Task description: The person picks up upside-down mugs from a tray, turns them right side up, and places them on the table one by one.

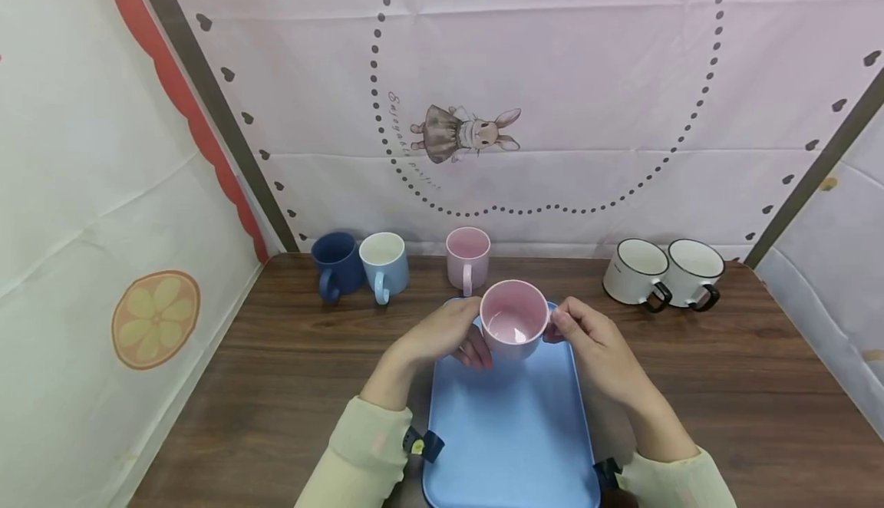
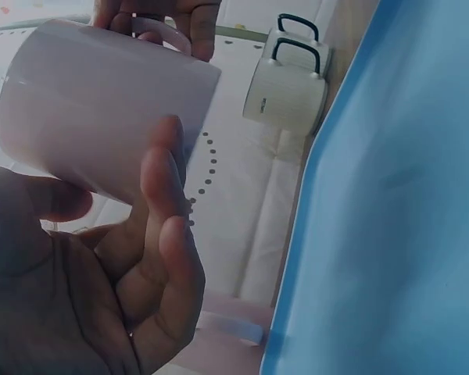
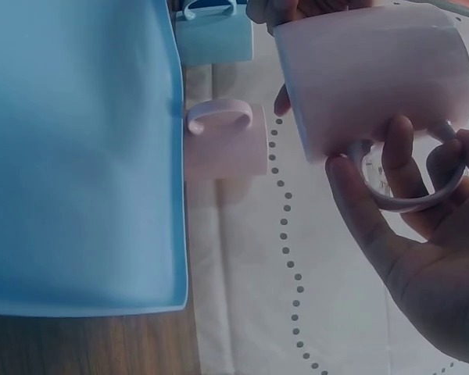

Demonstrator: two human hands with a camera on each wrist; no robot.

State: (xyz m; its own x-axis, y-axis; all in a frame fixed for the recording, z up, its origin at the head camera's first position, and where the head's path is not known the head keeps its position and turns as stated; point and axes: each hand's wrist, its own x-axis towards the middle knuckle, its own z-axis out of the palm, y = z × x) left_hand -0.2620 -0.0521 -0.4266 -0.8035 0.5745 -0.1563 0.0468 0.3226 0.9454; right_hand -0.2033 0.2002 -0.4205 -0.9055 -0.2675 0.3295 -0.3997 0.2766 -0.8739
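A pink mug (image 1: pixel 514 316) is held up over the far part of a blue tray (image 1: pixel 511 431), its mouth facing the head camera. My left hand (image 1: pixel 440 337) grips its left side, thumb on one side and fingers on the other, as the left wrist view shows on the mug wall (image 2: pixel 102 101). On the opposite side my right hand (image 1: pixel 599 351) holds the handle (image 3: pixel 410 205); in the right wrist view a finger passes through the loop and the thumb pinches it. A second pink mug (image 1: pixel 467 253) stands behind the tray, handle toward me.
At the back left a dark blue mug (image 1: pixel 337 262) and a light blue mug (image 1: pixel 384 266) stand side by side. Two white mugs with black rims, one nearer (image 1: pixel 635 272) and one farther right (image 1: pixel 694 272), stand at the back right. A printed cloth (image 1: pixel 587 109) hangs behind the wooden table (image 1: pixel 276 408).
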